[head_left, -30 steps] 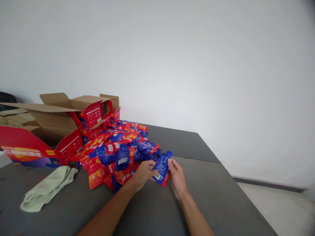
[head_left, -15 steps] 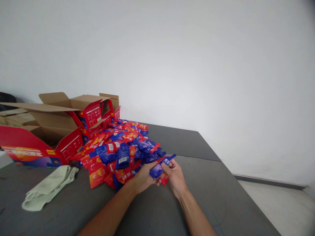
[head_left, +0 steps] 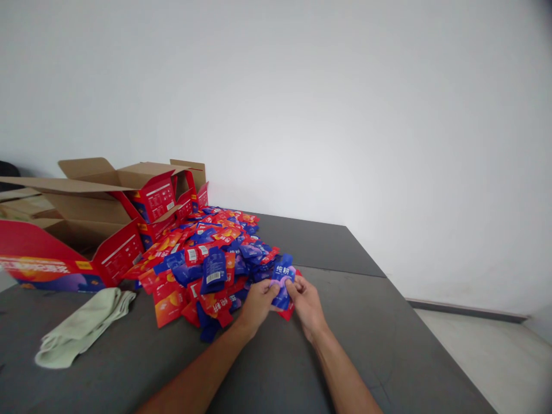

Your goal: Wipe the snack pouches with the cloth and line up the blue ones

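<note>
Between my two hands a blue packet (head_left: 282, 276) with white characters and a purple picture stands upright, its front facing me. My left hand (head_left: 259, 299) pinches its left edge, and my right hand (head_left: 305, 294) pinches the right edge with the thumb on the front. Behind it, partly hidden, a red packet (head_left: 288, 314) shows below and beside the right fingers; I cannot tell which hand holds it. Just left of my hands spreads a heap of red and blue packets (head_left: 214, 270), some with barcodes showing.
Open red cardboard boxes (head_left: 117, 253) with brown insides stand at the left, some stacked behind. A folded pale green cloth (head_left: 84, 328) lies on the dark table (head_left: 362, 339) in front of them. The white wall (head_left: 302, 115) rises behind; the table's right edge drops to a pale floor.
The blue packet has turned from a slanted, nearly sideways position to upright, front towards me. My left fingers have shifted to its left edge. The view has moved slightly.
</note>
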`<state>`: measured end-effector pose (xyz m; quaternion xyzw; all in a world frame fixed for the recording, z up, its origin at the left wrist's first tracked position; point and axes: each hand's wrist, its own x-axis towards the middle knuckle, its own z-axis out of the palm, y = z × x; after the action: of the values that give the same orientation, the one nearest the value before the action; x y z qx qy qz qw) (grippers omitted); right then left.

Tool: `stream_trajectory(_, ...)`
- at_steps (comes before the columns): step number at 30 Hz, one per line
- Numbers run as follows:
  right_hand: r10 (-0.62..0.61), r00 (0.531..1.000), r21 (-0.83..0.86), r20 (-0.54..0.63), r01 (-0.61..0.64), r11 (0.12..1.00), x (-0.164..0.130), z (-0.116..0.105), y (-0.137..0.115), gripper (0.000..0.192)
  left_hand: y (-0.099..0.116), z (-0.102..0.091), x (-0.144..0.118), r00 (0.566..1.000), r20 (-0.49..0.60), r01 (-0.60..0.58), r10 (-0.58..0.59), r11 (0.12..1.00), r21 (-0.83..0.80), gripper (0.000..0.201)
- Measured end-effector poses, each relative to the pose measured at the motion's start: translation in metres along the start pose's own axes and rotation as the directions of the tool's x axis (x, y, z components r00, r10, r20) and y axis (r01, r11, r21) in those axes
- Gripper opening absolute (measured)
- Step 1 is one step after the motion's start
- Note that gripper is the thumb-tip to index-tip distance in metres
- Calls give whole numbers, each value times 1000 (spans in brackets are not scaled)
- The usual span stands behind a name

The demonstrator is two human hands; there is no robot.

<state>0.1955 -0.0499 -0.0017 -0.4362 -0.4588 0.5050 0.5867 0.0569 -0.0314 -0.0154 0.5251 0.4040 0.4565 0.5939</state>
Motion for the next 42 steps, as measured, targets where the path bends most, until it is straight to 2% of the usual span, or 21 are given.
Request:
stream_trajectory(2,-4,999,-50,-34,2,999,3,-2,6,41,-1,2,-1,996,-22,-83,88,982,172,42)
stream_trajectory(4,-22,997,-103,-69,15,995,7,-8,11,42,-2,4,-3,979,-1,-190,204,914,359,37)
stream_trajectory(6,-55,992,-170,-113,35,985,13,-19,14,45,-3,6,-5,954,79,-290,291,817,497,34)
stream_trajectory(7,-72,988,-214,-140,41,976,16,-26,16,47,-5,7,-6,941,137,-330,308,762,557,39)
stream_trajectory(10,-141,967,-415,-211,42,909,26,-52,22,47,-10,5,-8,922,299,-387,245,564,730,60)
stream_trajectory(12,-169,948,-577,-270,-19,816,34,-70,26,46,-13,3,-8,920,353,-391,170,461,797,62)
stream_trajectory(14,-183,928,-679,-326,-95,728,44,-85,30,46,-15,2,-9,921,363,-389,142,405,827,59)
stream_trajectory(20,-189,897,-779,-400,-224,586,77,-112,37,57,-5,4,-13,926,347,-378,150,341,861,53)
stream_trajectory(23,-215,904,-829,-370,-216,516,85,-118,40,59,3,3,-16,918,355,-394,175,312,864,45)
stream_trajectory(26,-264,919,-886,-294,-158,435,85,-120,43,54,8,1,-19,922,335,-377,194,256,890,37)
stream_trajectory(29,-299,938,-934,-174,-61,352,80,-116,45,45,9,1,-19,937,268,-315,223,215,924,32)
stream_trajectory(31,-306,947,-950,-97,3,312,76,-110,47,41,6,0,-16,929,259,-321,264,227,919,40)
stream_trajectory(33,-303,952,-966,-37,43,254,72,-102,47,41,1,-1,-12,903,324,-393,282,239,888,54)
stream_trajectory(36,-260,965,-989,0,39,145,67,-90,47,45,-8,-5,-5,882,422,-464,208,240,852,60)
stream_trajectory(39,-178,984,-996,13,30,90,61,-81,47,46,-12,-7,-4,905,393,-422,163,223,879,55)
stream_trajectory(42,-101,994,-996,37,45,75,59,-79,47,44,-4,-7,-7,927,332,-362,176,180,915,50)
